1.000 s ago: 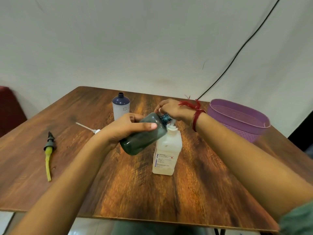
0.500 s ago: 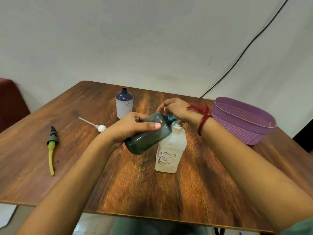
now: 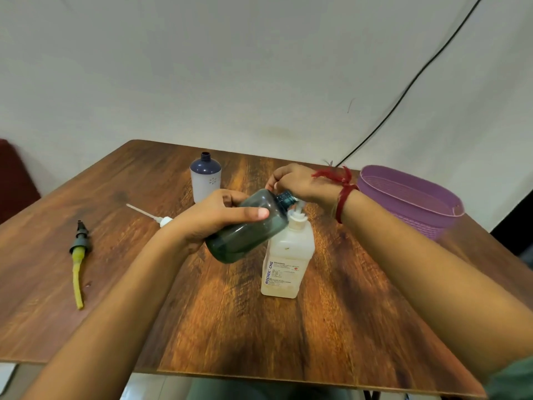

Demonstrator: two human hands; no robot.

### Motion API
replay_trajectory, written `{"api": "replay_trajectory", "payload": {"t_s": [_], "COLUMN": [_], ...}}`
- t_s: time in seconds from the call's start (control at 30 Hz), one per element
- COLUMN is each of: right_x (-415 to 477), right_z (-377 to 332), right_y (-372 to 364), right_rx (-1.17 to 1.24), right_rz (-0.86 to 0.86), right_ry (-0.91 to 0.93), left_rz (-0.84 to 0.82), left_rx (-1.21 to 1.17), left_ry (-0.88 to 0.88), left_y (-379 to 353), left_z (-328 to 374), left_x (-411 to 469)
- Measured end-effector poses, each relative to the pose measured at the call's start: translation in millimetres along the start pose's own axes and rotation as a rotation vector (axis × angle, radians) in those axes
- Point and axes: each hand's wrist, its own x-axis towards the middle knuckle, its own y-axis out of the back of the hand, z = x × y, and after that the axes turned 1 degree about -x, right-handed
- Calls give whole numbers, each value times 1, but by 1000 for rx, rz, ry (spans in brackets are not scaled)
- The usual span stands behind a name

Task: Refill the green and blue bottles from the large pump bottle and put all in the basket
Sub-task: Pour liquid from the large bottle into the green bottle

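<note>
The left hand (image 3: 215, 219) grips a green translucent plastic bottle (image 3: 248, 230), tilted with its open neck against the spout of a large white plastic pump bottle (image 3: 288, 255) that stands upright mid-table. The right hand (image 3: 300, 183) curls its fingers down over the pump head. Far behind stands an uncapped blue-and-white plastic bottle (image 3: 205, 179). A purple woven plastic basket (image 3: 415, 220) sits far right. On the wooden table (image 3: 259, 342), left, lie a white pump cap (image 3: 165, 220) and a dark sprayer cap with yellow tube (image 3: 78, 255).
</note>
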Motion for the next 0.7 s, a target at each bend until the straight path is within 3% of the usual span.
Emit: {"api": "replay_trajectory", "payload": {"t_s": [0.47,0.7], "right_x": [-1,-4], "right_z": [4,-4], "right_y": [-5,1], "right_rx": [104,4], "right_rz": [-25,24], "right_ry": [-11,23], "left_rz": [-1,19], "left_rx": [-33,-30], "left_ry": [1,-7], "left_y": [-4,-4], "left_z": [-4,-1], "left_x": [-2,-2]}}
